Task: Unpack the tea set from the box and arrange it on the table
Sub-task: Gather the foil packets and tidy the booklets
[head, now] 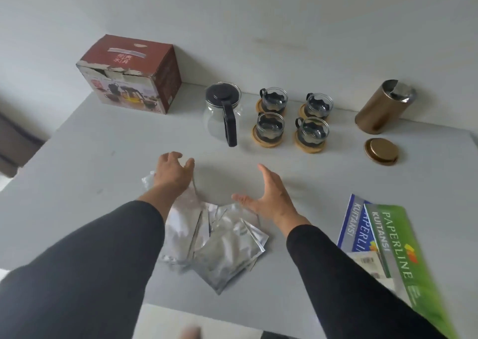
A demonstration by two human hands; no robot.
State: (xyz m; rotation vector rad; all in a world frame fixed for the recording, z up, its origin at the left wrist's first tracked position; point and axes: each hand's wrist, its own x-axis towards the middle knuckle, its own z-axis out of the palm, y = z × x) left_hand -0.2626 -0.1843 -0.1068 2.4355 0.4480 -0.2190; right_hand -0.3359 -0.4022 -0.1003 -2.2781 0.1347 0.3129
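Hovering spread and empty, the left hand (173, 174) and right hand (269, 196) face the clear glass black-lidded teapot (223, 113) straight ahead, nearer the left.

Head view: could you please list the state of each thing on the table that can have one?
Box: closed, top edge torn.
Teapot: upright, lid on, looks empty.
Cups: four, upright on coasters, empty.
Tin: upright, open.
Tin lid: off, lying beside the tin.
Foil packets: piled, look sealed.
Left hand: open, over the packets.
Right hand: open, empty.
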